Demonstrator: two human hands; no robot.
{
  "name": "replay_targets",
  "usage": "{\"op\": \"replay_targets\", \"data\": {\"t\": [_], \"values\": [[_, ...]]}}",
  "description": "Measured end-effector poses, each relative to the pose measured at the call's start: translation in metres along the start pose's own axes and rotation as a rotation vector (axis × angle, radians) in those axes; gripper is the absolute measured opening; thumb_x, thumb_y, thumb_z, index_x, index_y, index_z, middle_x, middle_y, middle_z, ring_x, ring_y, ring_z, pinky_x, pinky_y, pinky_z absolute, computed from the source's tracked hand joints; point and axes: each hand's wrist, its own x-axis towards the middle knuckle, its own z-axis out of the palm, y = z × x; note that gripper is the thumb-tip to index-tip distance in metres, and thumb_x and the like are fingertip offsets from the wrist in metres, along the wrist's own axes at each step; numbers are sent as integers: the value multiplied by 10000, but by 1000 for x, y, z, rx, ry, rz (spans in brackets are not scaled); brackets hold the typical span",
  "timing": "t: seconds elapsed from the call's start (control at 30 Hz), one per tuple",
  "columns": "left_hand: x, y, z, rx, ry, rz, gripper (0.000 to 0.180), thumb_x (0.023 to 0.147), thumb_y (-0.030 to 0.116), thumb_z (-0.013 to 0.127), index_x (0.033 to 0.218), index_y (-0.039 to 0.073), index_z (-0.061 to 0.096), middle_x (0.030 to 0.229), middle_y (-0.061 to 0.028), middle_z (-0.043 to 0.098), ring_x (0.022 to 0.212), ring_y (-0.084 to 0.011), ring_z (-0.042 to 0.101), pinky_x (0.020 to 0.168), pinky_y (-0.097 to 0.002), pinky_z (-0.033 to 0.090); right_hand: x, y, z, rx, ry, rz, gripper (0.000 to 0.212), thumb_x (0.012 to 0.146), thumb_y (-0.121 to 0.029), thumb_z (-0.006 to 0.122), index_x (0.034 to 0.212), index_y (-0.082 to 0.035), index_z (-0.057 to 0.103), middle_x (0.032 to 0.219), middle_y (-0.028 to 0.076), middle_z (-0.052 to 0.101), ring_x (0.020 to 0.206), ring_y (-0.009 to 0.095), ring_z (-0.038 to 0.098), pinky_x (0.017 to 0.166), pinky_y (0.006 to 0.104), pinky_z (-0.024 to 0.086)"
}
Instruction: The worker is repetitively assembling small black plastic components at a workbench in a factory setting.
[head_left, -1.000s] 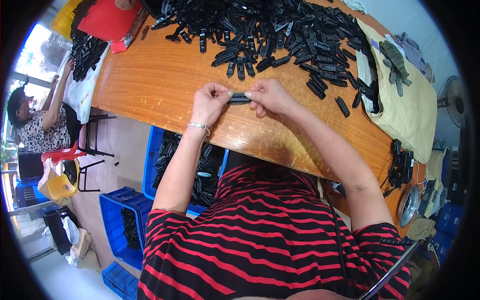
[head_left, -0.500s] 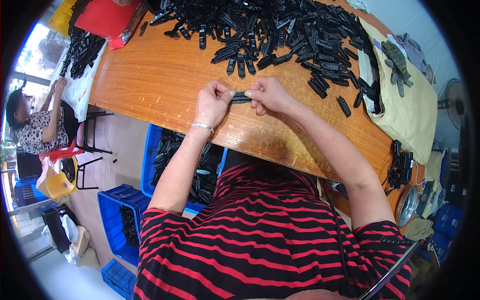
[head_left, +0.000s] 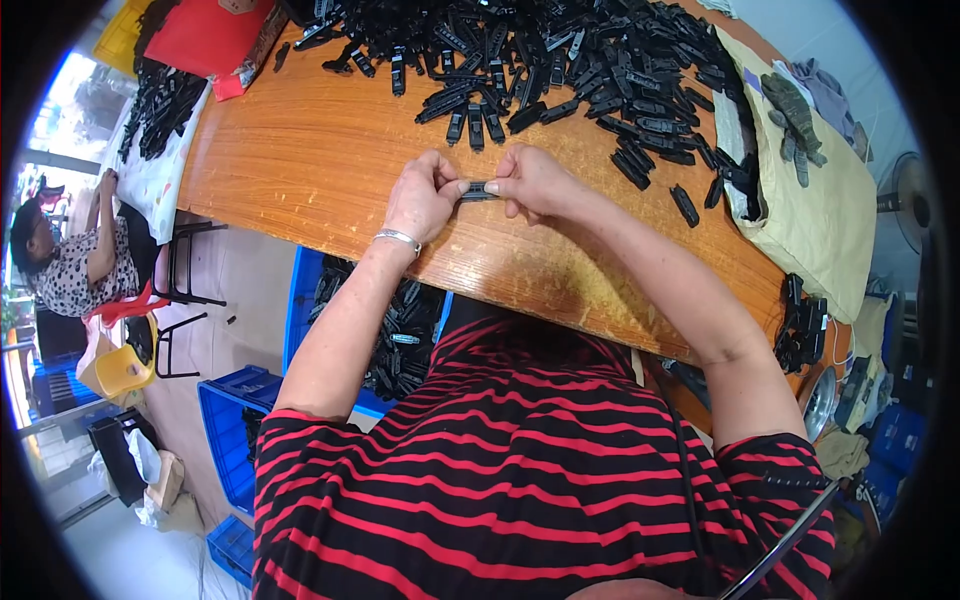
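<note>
I see both hands meeting over the near edge of the wooden tabletop [head_left: 300, 170]. The left hand [head_left: 422, 200] and the right hand [head_left: 540, 182] hold one small black plastic part [head_left: 478, 190] between them, each set of fingers pinching an end of it, so the part lies level, just above the wood. A thin silver bracelet [head_left: 398, 238] sits on the left wrist.

Beyond the hands, a large heap of black parts [head_left: 560, 60] like it covers the far side of the tabletop, with a few loose ones strewn to the right, near the right forearm. To the right of the heap lies a pale yellow cloth [head_left: 800, 210] with a pair of grey-green gloves [head_left: 790, 115] on it.

Below the tabletop edge, beside the left forearm, a blue crate [head_left: 305, 300] holds more black parts. At the far left corner there is a red container [head_left: 205, 35] and beside it a white sheet [head_left: 160, 180] carrying another small pile of black parts. At the left edge, another person [head_left: 65, 265] in a patterned top sits well apart from me, hands raised to that sheet.
</note>
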Motion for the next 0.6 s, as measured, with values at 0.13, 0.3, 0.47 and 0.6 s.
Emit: {"op": "replay_targets", "data": {"t": [0.13,0.3,0.47,0.6], "values": [[-7,-12,1,-98,-69,35,272,792,179,760,954,1,633,919,-142,638,814,-249,626,745,-351,503,-9,17,8,77,34,-136,138,924,-97,609,891,-8,508,615,68,603,421,103,503,368,262,389],[-36,-1,-8,-182,-193,56,232,885,222,687,932,2,631,755,-18,609,680,-110,547,641,-265,466,-31,26,20,-164,193,-522,105,917,-93,612,938,-23,537,646,36,616,494,97,542,470,254,423],[-66,6,-40,-104,-218,-11,212,886,199,681,864,-7,636,702,25,570,643,-75,491,593,-248,416,-35,18,10,-186,139,-513,151,902,-148,647,969,-34,575,703,59,631,623,138,597,580,295,475],[-100,-30,-110,-61,-271,-84,234,837,175,719,988,3,671,840,-50,658,770,-128,595,721,-271,483,-22,5,-25,-432,311,-475,197,850,-181,694,986,-56,625,863,84,645,812,208,630,684,339,499]]}}
